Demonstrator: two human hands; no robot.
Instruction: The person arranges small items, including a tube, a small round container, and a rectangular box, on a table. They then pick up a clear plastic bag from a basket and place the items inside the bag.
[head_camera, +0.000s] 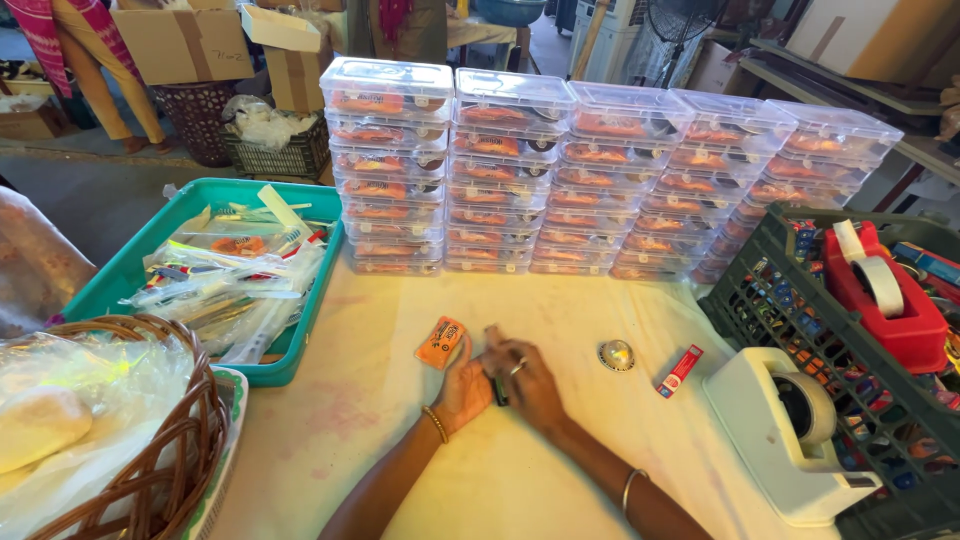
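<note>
Cloth-covered and pale, the desk (420, 460) is carrying everything, with cardboard boxes (180, 40) and a person's legs (100, 80) showing on the floor behind it. Rows of clear plastic boxes (600, 180) with orange contents are standing stacked along the far edge. At the left a teal tray (130, 270) is holding loose clear packets, and a wicker basket (190, 440) with plastic bags is sitting nearer the camera. On the right a dark crate (790, 310) is holding a red tape dispenser (880, 290), and a white tape dispenser (790, 430) is standing just beside it. Both hands are meeting at the middle of the desk: the left hand (462, 385) is resting just beside a small orange packet (440, 342), and the right hand (530, 380) is closing its fingers on a small dark object (499, 392) between the two hands. A round metal piece (616, 355) and a small red box (680, 371) are lying to the right.
</note>
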